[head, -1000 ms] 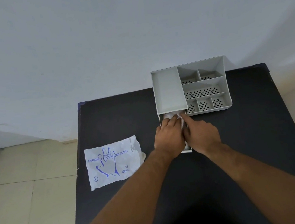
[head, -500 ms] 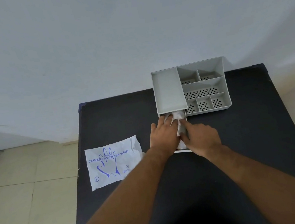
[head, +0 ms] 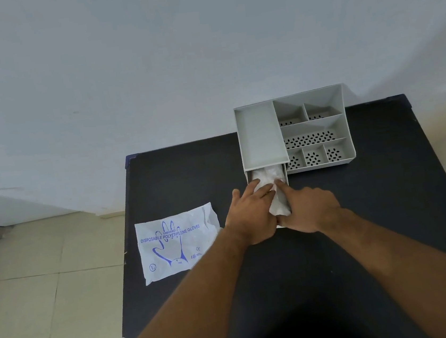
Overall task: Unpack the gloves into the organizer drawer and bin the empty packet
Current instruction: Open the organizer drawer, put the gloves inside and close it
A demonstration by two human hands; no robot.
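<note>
A grey organizer (head: 261, 136) stands at the back of the black table (head: 178, 179), with its drawer (head: 286, 174) pulled out toward me. A wad of clear plastic gloves (head: 268, 176) lies in the drawer. My left hand (head: 252, 215) and my right hand (head: 308, 209) rest side by side on the gloves, fingers flat and pressing down on them. The hands hide the front of the drawer. The flat white glove packet (head: 176, 243), printed in blue, lies to the left and overhangs the table's left edge.
The organizer's right half has several open compartments (head: 313, 139) with perforated floors. A pale wall (head: 149, 66) rises directly behind the table. Beige tiled floor (head: 47, 272) shows to the left.
Both hands have slid slightly back toward me along the drawer, uncovering more of the gloves near the organizer. The packet has not moved.
</note>
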